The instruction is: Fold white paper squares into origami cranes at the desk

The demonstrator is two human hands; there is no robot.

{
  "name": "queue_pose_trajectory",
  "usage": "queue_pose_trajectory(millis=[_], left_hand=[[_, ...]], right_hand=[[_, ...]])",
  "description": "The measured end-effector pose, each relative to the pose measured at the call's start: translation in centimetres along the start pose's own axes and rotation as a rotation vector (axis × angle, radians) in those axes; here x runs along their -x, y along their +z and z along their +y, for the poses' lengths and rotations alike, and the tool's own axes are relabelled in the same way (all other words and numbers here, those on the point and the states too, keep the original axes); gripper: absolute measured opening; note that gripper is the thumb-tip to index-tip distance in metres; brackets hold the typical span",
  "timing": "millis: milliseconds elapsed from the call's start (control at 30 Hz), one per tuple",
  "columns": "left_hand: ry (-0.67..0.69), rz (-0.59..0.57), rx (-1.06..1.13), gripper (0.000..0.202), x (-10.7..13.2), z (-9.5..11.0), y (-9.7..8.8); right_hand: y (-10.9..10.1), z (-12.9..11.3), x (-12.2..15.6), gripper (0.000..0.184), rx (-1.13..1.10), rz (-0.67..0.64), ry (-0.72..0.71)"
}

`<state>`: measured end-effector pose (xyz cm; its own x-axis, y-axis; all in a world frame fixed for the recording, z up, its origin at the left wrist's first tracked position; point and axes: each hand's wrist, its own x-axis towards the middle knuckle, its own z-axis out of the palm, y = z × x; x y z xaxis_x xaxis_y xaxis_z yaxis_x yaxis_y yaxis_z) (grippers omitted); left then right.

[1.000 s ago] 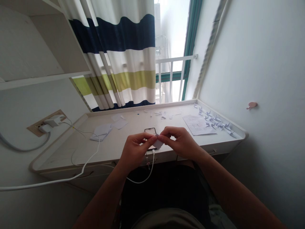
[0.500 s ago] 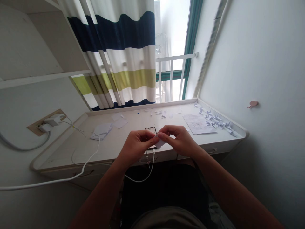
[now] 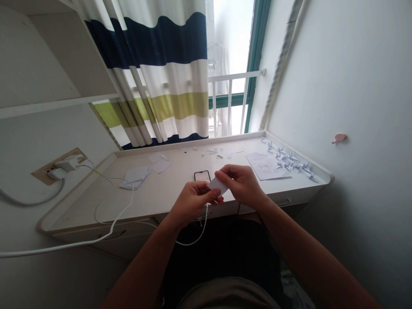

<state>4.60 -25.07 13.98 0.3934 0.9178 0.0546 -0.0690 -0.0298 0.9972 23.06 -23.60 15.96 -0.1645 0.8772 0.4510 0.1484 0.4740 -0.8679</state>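
Note:
Both hands hold one small folded piece of white paper just above the front edge of the pale desk. My left hand pinches its lower left part from below. My right hand grips its upper right part with thumb and fingers closed on it. Behind the paper a dark phone lies flat on the desk, partly hidden by my fingers, with a white cable hanging from it.
A stack of white paper squares lies at the left of the desk, and a printed sheet at the right. Several small folded paper figures line the right rim. Paper scraps lie near the striped curtain. Chargers sit in a wall socket.
The paper has turned flatter between my fingers and both hands have dropped slightly, the left one lower. The view has shifted a little, showing more of the phone.

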Motion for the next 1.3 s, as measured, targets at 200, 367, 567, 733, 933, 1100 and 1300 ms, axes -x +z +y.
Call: queue_pose_trajectory(millis=[200,367,567,733,933,1100,1300], left_hand=[[-0.052,-0.017,0.109,0.041,0.1,-0.6,0.4],[-0.083,-0.01,0.119,0.049,-0.6,-1.0,-0.1],[-0.069,0.055,0.097,0.043,-4.8,-2.3,-2.4],[0.008,0.111,-0.006,0.043,-10.5,-3.4,-5.5],[0.057,0.196,-0.012,0.048,-16.7,-5.6,-8.6],[0.065,0.238,-0.035,0.048,-19.4,-8.5,-11.1],[0.078,0.334,-0.099,0.047,-20.5,-11.5,-14.2]], right_hand=[[0.3,0.8,-0.5,0.031,-0.076,0.014,0.097],[0.6,1.8,-1.1,0.031,-0.104,-0.003,0.132],[0.6,5.4,-3.8,0.033,-0.126,-0.028,0.134],[1.1,9.6,-8.9,0.043,-0.136,0.002,0.156],[2.1,14.7,-14.9,0.046,-0.076,-0.088,0.075],[2.5,19.2,-17.1,0.043,-0.021,-0.218,0.085],[3.1,22.8,-16.7,0.032,0.126,-0.185,0.084]])
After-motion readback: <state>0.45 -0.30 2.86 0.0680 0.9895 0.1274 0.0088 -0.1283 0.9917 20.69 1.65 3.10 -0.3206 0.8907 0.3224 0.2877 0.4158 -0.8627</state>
